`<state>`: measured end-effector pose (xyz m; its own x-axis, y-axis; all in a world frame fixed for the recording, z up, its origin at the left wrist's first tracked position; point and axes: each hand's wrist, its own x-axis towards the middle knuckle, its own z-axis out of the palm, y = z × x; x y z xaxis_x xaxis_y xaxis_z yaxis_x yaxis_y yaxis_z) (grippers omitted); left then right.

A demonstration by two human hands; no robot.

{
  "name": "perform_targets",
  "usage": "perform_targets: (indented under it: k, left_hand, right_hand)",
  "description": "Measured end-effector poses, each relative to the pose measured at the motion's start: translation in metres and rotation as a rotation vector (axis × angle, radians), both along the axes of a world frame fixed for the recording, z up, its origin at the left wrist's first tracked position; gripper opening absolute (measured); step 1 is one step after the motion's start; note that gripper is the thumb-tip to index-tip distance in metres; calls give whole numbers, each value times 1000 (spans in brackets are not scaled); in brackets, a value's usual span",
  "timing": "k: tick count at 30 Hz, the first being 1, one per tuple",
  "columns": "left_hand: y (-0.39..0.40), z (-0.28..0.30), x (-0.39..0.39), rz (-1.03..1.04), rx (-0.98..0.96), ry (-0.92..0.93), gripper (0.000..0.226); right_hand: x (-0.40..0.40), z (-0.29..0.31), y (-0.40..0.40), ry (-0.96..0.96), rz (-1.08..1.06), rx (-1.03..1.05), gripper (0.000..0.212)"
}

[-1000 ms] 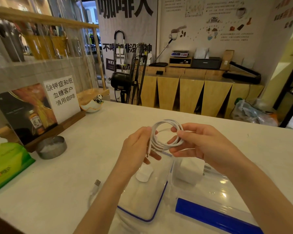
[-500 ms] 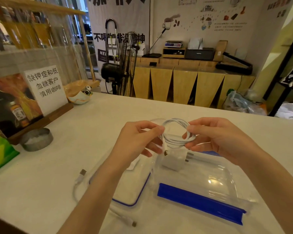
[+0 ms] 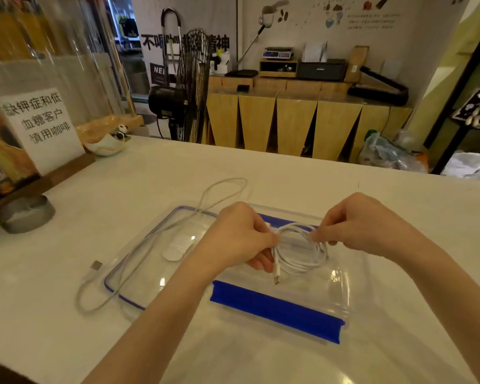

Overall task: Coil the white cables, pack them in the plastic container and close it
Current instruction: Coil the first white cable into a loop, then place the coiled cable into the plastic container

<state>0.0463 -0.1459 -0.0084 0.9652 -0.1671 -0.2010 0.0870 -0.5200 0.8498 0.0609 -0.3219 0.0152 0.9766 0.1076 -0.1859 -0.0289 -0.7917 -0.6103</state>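
Right of centre in the frame, a coiled white cable (image 3: 299, 249) hangs between two hands above the open plastic container (image 3: 341, 275). The coil is a loose ring of several thin, glossy white loops, and one short end drops from its left side, ending in a small metal plug that points down toward the container's floor. The left hand (image 3: 234, 239) is closed on the left side of the ring, thumb and fingers pinched around the gathered loops. The right hand (image 3: 363, 223) is closed on the upper right of the ring, fingertips curled over the strands.

The container is clear and shallow, with a blue latch strip (image 3: 275, 310) along its near edge and a second blue strip showing at the far edge behind the hands. To its left, touching or overlapping it, lies the clear lid (image 3: 150, 248), flat on the desk (image 3: 261, 173), rimmed with a blue seal. A small white oval object (image 3: 176, 248) shows on or through the lid; which of the two cannot be told.

A second white cable (image 3: 205, 199), uncoiled, trails in a long loop from the middle of the frame across the lid to the lower left, where its metal plug rests on the desk just left of the lid.
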Motion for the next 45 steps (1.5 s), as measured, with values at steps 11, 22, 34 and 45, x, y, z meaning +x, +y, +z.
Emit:
perform_targets:
  k: [11,22,34,45]
  left_hand:
    - [-35,-17,9,-70,295,18,18]
    - [-56,-26,18,-124,726,-142,36]
    - [-60,-24,17,-250,718,-47,15]
    - [-21,2,-1,-184,453,-77,35]
  right_hand:
    - [11,-17,-3,-185,73,-515,16]
    - [8,-23,9,-278,244,-853,18]
    - [11,-18,10,-253,279,-913,22]
    - [15,-6,32,-457,393,-644,21]
